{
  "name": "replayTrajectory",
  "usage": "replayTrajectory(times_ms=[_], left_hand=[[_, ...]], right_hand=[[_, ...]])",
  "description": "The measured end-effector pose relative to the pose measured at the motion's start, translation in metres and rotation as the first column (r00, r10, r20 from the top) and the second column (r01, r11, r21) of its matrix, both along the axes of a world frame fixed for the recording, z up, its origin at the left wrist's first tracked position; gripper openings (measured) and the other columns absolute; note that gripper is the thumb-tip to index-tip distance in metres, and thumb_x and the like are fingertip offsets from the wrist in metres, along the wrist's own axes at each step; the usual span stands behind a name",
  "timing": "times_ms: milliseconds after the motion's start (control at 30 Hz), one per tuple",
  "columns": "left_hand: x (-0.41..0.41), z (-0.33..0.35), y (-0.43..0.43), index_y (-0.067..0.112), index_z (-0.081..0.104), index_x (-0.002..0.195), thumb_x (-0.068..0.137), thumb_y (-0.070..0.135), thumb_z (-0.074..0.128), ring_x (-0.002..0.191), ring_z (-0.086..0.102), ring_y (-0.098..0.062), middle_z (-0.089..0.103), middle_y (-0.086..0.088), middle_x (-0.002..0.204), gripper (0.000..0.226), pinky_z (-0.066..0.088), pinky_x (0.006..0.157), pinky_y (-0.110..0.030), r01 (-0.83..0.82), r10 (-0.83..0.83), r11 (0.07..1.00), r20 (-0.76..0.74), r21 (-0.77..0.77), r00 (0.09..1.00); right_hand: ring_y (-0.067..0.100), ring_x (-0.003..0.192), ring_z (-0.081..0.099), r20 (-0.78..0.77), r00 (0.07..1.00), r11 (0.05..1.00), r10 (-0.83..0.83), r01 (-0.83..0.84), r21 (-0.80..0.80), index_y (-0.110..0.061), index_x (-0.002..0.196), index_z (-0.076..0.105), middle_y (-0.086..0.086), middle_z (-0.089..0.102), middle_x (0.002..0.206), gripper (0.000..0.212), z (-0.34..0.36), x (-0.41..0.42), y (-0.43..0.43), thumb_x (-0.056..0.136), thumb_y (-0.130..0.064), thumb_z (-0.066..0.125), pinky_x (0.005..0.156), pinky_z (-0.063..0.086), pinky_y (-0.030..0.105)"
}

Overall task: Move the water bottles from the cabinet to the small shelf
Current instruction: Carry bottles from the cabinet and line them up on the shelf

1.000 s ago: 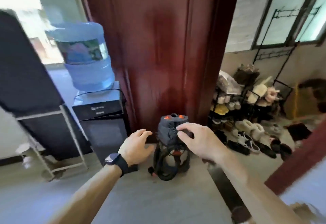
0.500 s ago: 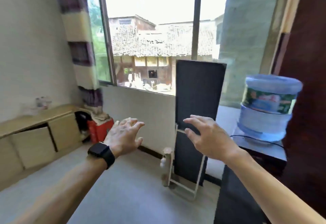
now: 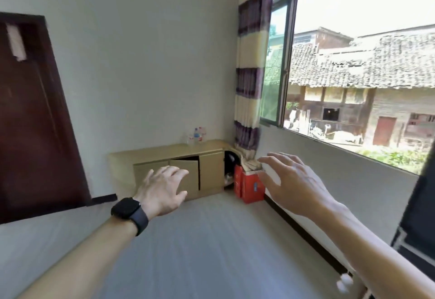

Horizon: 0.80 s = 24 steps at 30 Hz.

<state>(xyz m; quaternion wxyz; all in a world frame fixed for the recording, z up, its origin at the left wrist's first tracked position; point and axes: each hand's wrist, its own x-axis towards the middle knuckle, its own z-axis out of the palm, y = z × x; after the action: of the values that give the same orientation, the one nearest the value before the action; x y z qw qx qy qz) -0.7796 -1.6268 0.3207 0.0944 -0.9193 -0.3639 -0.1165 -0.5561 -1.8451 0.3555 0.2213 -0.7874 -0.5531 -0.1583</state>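
— On the top of the cabinet (image 3: 164, 154), near its right end and close to the back edge by the wall, we see the water bottles (image 3: 196, 135): a small cluster of clear ones, standing upright.

— Can we read their labels?

— No. We make out a blue-and-white band on one and some red beside it, but the writing is too small and blurred. We cannot tell how many bottles there are either.

— And the cabinet itself?

— Low, pale wood, set in the corner of the room. One cabinet door (image 3: 186, 172) in the middle of its front stands ajar, dark behind it.

— Where are our hands?

— Both are raised before us over the floor (image 3: 211, 240), well apart from each other and from the cabinet. The left hand (image 3: 162, 189) has its fingers spread and holds nothing; a dark watch (image 3: 129, 212) with a blank face sits on its wrist. The right hand (image 3: 290, 181) is likewise spread, palm down, holding nothing.

— What lies around?

— Just beside the cabinet's right end a red box (image 3: 250, 187) stands on the floor, with a small blue mark on its side that we cannot read. Above it hangs a striped curtain (image 3: 250, 75), cream and purple, at the edge of the window (image 3: 353, 75). A dark red door (image 3: 30, 122) stands at the left wall.
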Motion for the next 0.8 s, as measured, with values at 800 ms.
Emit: replayTrajectory(times_ms=[800], left_hand=[[0.167,0.050,0.363,0.032,0.033,0.147,0.095,0.050,0.043,0.139,0.034,-0.015,0.037,0.009,0.152,0.055,0.029,0.113,-0.036,-0.135,0.128,0.989,0.118,0.052,0.985]], right_hand=[[0.009,0.143,0.026,0.073,0.982,0.981,0.176,-0.181,0.066,-0.042,0.143,0.038,-0.019,0.039,0.151,0.047,0.022,0.209,0.414,0.098,-0.055,0.037,0.115,0.031,0.037]])
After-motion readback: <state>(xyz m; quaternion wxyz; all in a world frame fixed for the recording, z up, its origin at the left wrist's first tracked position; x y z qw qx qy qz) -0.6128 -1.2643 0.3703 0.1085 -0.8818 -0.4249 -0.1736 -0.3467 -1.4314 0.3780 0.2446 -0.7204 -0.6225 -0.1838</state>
